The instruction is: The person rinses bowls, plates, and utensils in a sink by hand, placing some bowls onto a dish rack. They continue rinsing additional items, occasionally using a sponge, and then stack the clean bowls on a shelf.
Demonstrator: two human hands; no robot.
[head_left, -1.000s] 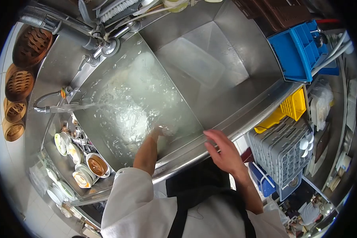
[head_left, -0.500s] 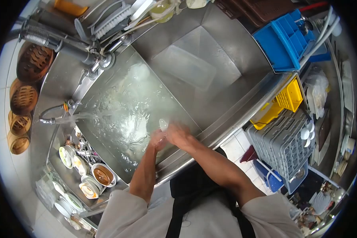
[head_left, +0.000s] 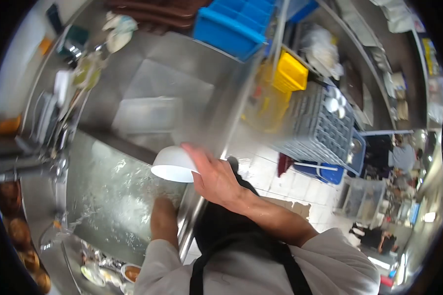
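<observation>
A white bowl (head_left: 174,161), tilted with its rim facing down, is gripped at its base end by my right hand (head_left: 219,179) above the sink's front edge. My left forearm (head_left: 164,216) dips into the cloudy water of the filled basin (head_left: 108,196). The left hand itself is under the surface, so its fingers are hidden. Behind the bowl, a clear plastic container (head_left: 150,114) lies in the second basin (head_left: 101,101).
A blue divided bin (head_left: 231,29) stands at the far rim of the sink. To the right are a yellow basket (head_left: 291,73) and stacked grey dish racks (head_left: 312,128). Used dishes (head_left: 96,275) sit at lower left, near round brown steamer baskets (head_left: 19,233).
My hands were together at the water; now the right has lifted a white bowl out while the left has gone under. The view has turned to the right.
</observation>
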